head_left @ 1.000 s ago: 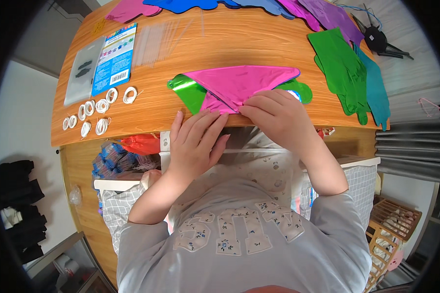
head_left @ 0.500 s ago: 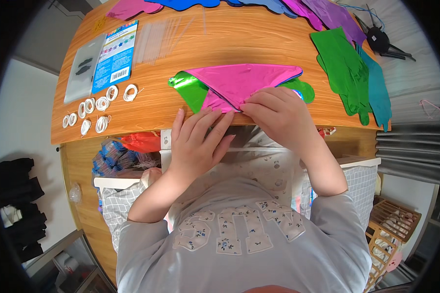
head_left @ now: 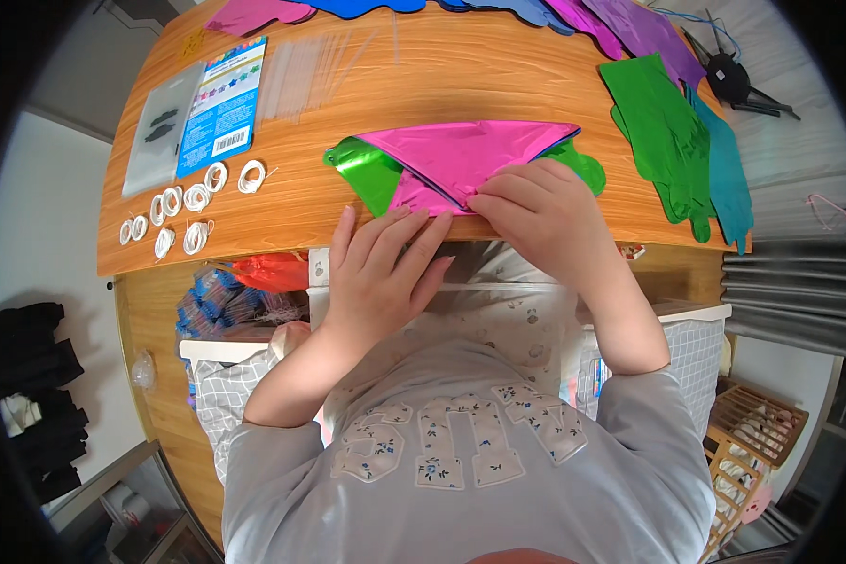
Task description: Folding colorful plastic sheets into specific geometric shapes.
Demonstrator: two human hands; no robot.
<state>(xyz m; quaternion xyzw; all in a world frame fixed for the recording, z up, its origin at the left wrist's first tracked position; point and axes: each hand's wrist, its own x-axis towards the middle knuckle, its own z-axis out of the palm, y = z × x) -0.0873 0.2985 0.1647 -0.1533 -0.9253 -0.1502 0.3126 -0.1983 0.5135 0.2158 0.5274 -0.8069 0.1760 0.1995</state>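
A flat pink foil balloon [head_left: 461, 150] is folded over on the table's near edge, on top of a shiny green foil balloon [head_left: 367, 174] that sticks out at both sides. My right hand [head_left: 540, 211] pinches the pink foil near its front edge, fingertips bunched together. The exact layer under those fingertips is hidden. My left hand [head_left: 376, 268] lies with its fingers spread, the fingertips resting on the near rim of the pink foil and the table edge.
On the left lie several white ribbon coils [head_left: 197, 197], a blue package card [head_left: 221, 113], a clear bag [head_left: 155, 136] and clear sticks [head_left: 301, 75]. Green foil balloons [head_left: 663, 141] and a teal one [head_left: 724, 169] lie right; purple foil [head_left: 639, 38] and blue foil [head_left: 357, 7] line the back.
My right hand has shifted slightly, its fingers still pinching the pink foil. The foil's right side has moved a little, hiding the small blue-white patch there. My left hand stays put.
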